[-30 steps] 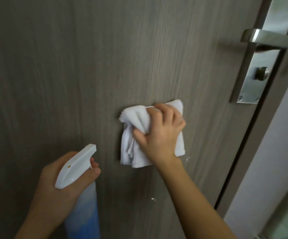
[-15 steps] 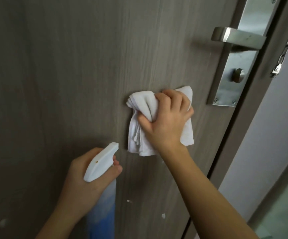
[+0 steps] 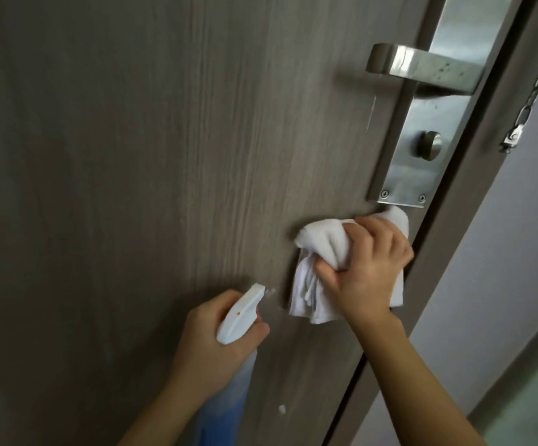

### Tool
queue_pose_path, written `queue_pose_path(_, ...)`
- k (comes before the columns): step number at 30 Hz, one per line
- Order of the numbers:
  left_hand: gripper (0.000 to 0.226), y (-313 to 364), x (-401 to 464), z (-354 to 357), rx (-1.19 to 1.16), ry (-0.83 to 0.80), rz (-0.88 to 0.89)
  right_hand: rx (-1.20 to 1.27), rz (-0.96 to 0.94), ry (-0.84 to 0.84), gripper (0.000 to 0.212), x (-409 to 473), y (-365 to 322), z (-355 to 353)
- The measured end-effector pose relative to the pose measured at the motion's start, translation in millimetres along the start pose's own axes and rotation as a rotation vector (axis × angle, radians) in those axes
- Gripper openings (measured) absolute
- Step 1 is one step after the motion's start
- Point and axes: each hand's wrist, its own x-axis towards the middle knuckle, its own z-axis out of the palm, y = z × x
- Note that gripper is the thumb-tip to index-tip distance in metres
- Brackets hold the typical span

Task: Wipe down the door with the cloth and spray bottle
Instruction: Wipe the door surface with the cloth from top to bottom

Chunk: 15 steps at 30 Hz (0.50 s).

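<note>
A grey-brown wood-grain door [image 3: 132, 156] fills most of the head view. My right hand [image 3: 369, 268] grips a crumpled white cloth [image 3: 321, 244] and presses it against the door, just below the metal lock plate and close to the door's right edge. My left hand [image 3: 209, 342] holds a spray bottle [image 3: 238, 315] with a white head and a blue body, low on the door to the left of the cloth. The nozzle points up and right toward the cloth. The bottle's lower part runs out of frame.
A steel lever handle [image 3: 422, 67] and lock plate [image 3: 422, 156] with a round thumb turn sit at upper right. A door chain [image 3: 525, 111] hangs on the frame. Small white specks [image 3: 281, 409] mark the lower door. A pale wall [image 3: 502, 252] lies to the right.
My right hand has slid the cloth rightward to under the lock plate near the door's edge. The view has shifted, so the handle appears lower and closer. My left hand keeps the bottle.
</note>
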Motion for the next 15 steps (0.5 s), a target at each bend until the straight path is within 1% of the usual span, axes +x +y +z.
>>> queue_pose_path(2,0.027,-2.3,-0.2,8.8,0.023,0.017,-0.005,0.040,0.150,-0.004,0.048,-5.4,19.1,-6.3)
queue_pose_path(4,0.029,-5.0,-0.3,17.4,0.039,0.030,-0.020,0.057,0.212,-0.004,0.048,-5.8,31.2,-10.0)
queue_pose_path(8,0.031,-8.5,-1.6,30.9,0.074,0.055,-0.040,0.087,0.221,0.015,0.046,-2.1,26.9,-9.4)
queue_pose_path(13,0.026,-8.6,1.1,38.2,0.130,0.090,-0.060,0.133,0.232,0.051,0.045,-0.9,26.3,-6.8)
queue_pose_path(15,0.020,-9.0,1.7,40.3,0.158,0.090,-0.060,0.132,0.235,0.067,0.046,-1.5,26.2,-4.8)
